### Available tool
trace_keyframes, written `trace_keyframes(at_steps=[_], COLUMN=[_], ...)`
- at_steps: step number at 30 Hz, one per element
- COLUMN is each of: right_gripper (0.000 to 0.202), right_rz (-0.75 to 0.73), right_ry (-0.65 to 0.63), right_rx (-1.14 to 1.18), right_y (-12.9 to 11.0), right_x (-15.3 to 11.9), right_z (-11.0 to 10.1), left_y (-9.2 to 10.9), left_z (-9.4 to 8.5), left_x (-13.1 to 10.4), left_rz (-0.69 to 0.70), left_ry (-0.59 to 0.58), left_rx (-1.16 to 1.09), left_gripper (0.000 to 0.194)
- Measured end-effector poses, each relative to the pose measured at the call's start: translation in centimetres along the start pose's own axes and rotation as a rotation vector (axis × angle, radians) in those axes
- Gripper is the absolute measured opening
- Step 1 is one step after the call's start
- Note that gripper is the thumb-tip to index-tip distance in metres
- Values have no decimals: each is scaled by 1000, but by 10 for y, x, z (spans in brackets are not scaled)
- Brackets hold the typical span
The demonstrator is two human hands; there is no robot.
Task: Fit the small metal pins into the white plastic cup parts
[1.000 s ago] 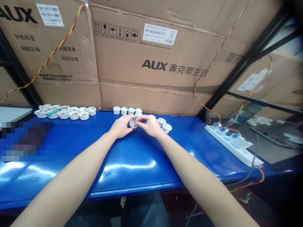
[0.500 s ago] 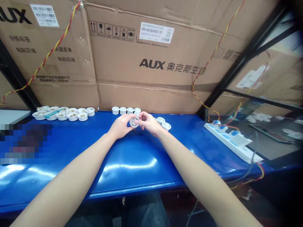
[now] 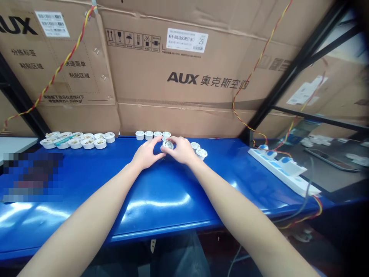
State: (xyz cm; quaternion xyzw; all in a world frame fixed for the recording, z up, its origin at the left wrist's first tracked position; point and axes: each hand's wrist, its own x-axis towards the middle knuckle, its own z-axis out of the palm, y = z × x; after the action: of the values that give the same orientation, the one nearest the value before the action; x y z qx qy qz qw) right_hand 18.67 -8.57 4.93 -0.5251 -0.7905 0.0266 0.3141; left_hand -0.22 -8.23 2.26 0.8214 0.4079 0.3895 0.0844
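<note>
My right hand (image 3: pixel 181 149) grips a small round white cup (image 3: pixel 167 145) between thumb and fingers. Just to its left, my left hand (image 3: pixel 148 154) has thumb and fingers apart, curved toward the cup, with nothing seen between them. Behind my hands a row of small white cups (image 3: pixel 149 135) stands along the cardboard. Two more white cups (image 3: pixel 201 154) are at the right of my right hand. At the far left, several white cups with bits inside (image 3: pixel 88 143) stand grouped, and a light blue tool (image 3: pixel 68 139) lies across them.
The blue tabletop (image 3: pixel 161 196) ends at a front edge near me. A white power strip (image 3: pixel 284 173) with plugs and wires lies at the right. Large cardboard (image 3: pixel 178 100) stands behind, with twisted red-yellow wires. A blurred dark item (image 3: pixel 37 173) is at the left.
My left fingers have let go of the cup and opened. The cup has moved slightly right, now in my right hand alone.
</note>
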Motion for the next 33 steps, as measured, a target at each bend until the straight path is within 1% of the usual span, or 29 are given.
trace_keyframes(at_steps=[2,4,6,9,12,15,16,18,20,21,22,25,27,29,31,33], right_gripper=[46,46,44,46,47,48,50,55,58,59,58,50,47,48,51,47], right_rz=[39,64,112,201,299,366,350,236,84,31,3,-6,-51,-138,-217,-236], right_ry=[-17,-49,-102,-156,-183,-174,-147,-91,-81,-96,-114,-152,-187,-216,-209,-189], right_rx=[-82,-154,-214,-270,-328,-444,-481,-513,-504,-500,-500,-506,-457,-356,-230,-125], right_y=[15,27,35,40,42,40,38,33,25,22,19,14,14,15,17,18], right_x=[3,5,7,9,10,7,6,5,5,6,8,12,13,10,5,1], right_z=[-2,-2,-2,-3,-7,-10,-10,-6,2,7,11,19,17,12,4,-2], left_y=[-3,-7,-11,-15,-16,-16,-15,-14,-13,-13,-13,-14,-15,-17,-19,-21], left_z=[1,2,3,5,6,6,6,6,5,5,5,6,7,7,7,7], left_x=[0,-1,-1,0,0,0,0,0,1,1,1,1,0,0,-1,-1], left_rz=[-34,-75,-119,-166,-173,-178,-187,-211,-228,-230,-229,-207,-175,-149,-144,-153], left_ry=[8,17,23,-7,-84,-147,-156,-162,-163,-163,-163,-161,-159,-150,-133,-118], left_rx=[23,35,31,38,89,132,135,130,122,120,120,130,134,128,115,108], left_gripper=[56,47,40,36,36,39,40,45,49,49,49,50,53,56,58,55])
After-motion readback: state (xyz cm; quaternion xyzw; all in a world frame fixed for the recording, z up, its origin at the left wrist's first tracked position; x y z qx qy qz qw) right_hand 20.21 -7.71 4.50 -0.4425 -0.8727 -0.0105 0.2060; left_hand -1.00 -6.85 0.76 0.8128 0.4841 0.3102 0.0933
